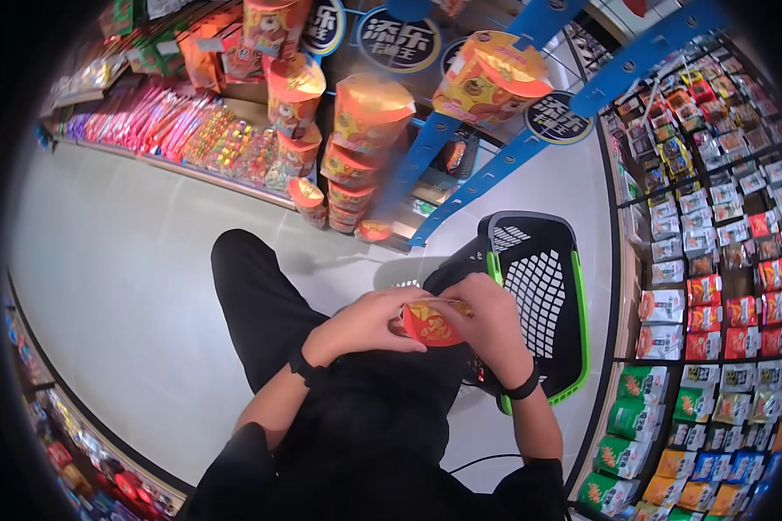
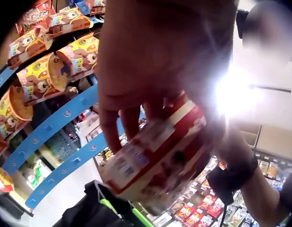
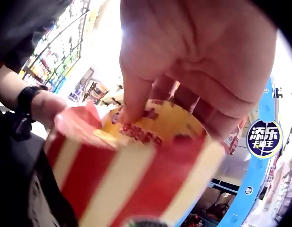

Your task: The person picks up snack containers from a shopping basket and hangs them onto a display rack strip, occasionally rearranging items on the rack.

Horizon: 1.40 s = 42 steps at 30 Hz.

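Note:
A striped red-and-cream snack tub [image 1: 432, 326] is held between both hands, above the lap. In the head view my left hand [image 1: 367, 321] grips it from the left side. My right hand [image 1: 488, 314] holds it from the right and top. The right wrist view shows the tub [image 3: 131, 177] close up, with its yellow inner flap [image 3: 150, 122] and pink-red edge. There the right thumb [image 3: 135, 97] presses on the flap while the other fingers go behind the rim. Printed panels cover the tub [image 2: 153, 163] in the left wrist view, where the left fingers [image 2: 130, 120] lie along it.
A black shopping basket [image 1: 537, 295] with green handles [image 1: 585, 334] stands on the floor by the right knee. Ahead is a blue display rack [image 1: 469, 195] with stacked orange tubs [image 1: 369, 113]. Shelves of packaged snacks [image 1: 704, 295] line the right side.

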Tool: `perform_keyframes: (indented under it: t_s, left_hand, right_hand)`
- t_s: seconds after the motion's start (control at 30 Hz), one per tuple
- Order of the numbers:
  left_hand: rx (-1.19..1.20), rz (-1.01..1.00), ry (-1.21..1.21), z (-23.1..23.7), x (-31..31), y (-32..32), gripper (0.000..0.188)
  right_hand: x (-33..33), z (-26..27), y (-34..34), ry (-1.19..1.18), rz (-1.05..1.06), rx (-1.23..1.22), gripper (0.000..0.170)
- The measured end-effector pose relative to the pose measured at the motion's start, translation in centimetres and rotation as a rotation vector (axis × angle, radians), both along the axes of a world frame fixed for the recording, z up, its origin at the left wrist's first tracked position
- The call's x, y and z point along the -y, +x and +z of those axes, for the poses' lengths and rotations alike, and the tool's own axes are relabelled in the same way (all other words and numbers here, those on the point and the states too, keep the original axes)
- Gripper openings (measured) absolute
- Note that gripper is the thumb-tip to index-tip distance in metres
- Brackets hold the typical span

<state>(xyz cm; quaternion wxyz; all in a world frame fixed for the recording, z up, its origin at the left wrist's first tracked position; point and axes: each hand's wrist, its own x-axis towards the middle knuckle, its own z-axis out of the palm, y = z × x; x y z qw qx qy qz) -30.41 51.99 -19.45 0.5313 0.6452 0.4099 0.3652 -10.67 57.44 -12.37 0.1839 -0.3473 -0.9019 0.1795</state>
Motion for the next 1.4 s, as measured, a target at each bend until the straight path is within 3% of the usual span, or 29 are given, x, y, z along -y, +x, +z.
perform_keyframes:
  t_s: [0.03,0.13,0.17,0.2,0.27,0.37,0.47,0.53,0.6,0.67,0.77,0.87,0.9,0.93,1.0,1.2,1.33,1.4]
  left_hand:
    - [0.035,0.028,-0.022,-0.5,0.5,-0.6,0.067]
    - [0.213,0.181,-0.017,-2.7,1.1,-2.1,0.062]
    - [0.400,0.249,-0.091,-3.2,1.3,-2.3,0.065]
    - [0.588,0.320,-0.163,-3.0,1.5,-2.5,0.068]
    - [0.625,0.271,-0.199,-3.2,1.6,-2.8,0.070]
    - [0.445,0.213,-0.189,-3.4,1.7,-2.5,0.066]
    - [0.758,0.192,-0.502,-4.7,-2.0,-3.5,0.059]
    - [0.505,0.144,-0.323,-5.1,-6.2,-4.3,0.057]
    - [0.376,0.085,-0.293,-5.3,-10.6,-4.3,0.057]
    - [0.216,0.307,0.131,-7.1,-15.4,-2.8,0.060]
    - [-0.011,0.641,0.224,-7.4,-19.5,-1.2,0.065]
    - [0.001,0.719,0.194,-9.5,-23.0,-0.8,0.065]
    - [0.360,0.491,-0.075,-7.3,-21.8,-1.4,0.055]
    - [0.350,0.483,-0.151,-7.4,-22.2,-1.5,0.041]
    - [0.352,0.396,-0.164,-7.5,-21.5,-1.4,0.031]
    - [0.621,0.353,-0.219,-8.1,-18.1,-0.6,0.031]
    - [0.688,0.256,-0.231,-8.5,-15.6,-0.6,0.030]
    - [0.713,0.227,-0.243,-6.3,-13.3,-1.3,0.032]
  right_hand:
    - [0.0,-0.7,0.1,-0.083,-0.052,-0.023,0.012]
    - [1.3,-3.4,-0.2,-0.604,-0.248,-0.432,0.024]
    - [2.6,-3.6,-0.8,-0.802,-0.294,-0.616,0.042]
    - [3.7,-5.7,-0.9,-0.891,-0.292,-0.711,0.060]
    - [6.4,-8.4,-1.8,-1.028,-0.125,-0.775,0.067]
    - [7.1,-10.6,-3.5,-0.994,-0.278,-0.801,0.069]
    - [5.2,-11.0,-3.3,-0.981,-0.362,-0.891,0.062]
    - [3.8,-9.8,-3.3,-0.927,-0.329,-0.937,0.056]
    - [3.2,-9.4,-2.8,-0.912,-0.333,-0.953,0.056]
    - [3.3,-9.7,-2.5,-0.899,-0.359,-0.945,0.057]
    - [4.3,-10.6,-1.0,-0.853,-0.407,-0.845,0.057]
    - [5.0,-10.7,-0.2,-0.820,-0.450,-0.820,0.058]
    - [5.4,-10.2,0.1,-0.845,-0.478,-0.823,0.059]
    - [5.7,-9.9,0.4,-0.867,-0.506,-0.831,0.060]
    - [5.9,-10.2,0.9,-0.858,-0.532,-0.838,0.061]
    - [4.0,-11.3,0.7,-0.861,-0.513,-0.954,0.060]
    - [0.8,-10.8,-0.4,-0.819,-0.323,-0.879,0.060]
    - [0.0,-10.2,-0.9,-0.793,-0.271,-0.930,0.058]
